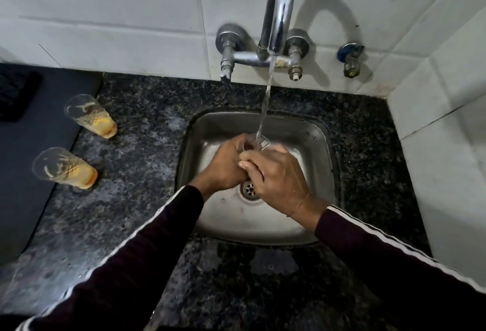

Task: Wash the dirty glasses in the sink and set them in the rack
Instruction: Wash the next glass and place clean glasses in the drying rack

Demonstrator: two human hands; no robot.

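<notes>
One glass (259, 144) is held over the sink (310, 130) under the tap (279, 12) stream, grasped by left hand (223, 170) and right hand (276, 175) — each grip curled round it. Two dirty glasses (90, 116) (64, 167) are left on the tabletop (136, 151) at nine o'clock.

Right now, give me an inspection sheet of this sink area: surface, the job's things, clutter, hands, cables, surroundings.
Surface: dark speckled stone counter around a steel sink.
Job's things: clear glass held under the running water stream; two dirty glasses with yellow residue stand on the counter.
Clutter: dark mat at left.
Hands: left hand and right hand both grip the clear glass over the sink.
Cables: nothing seen.
Surroundings: white tiled wall, chrome tap, small valve; no rack in view.
</notes>
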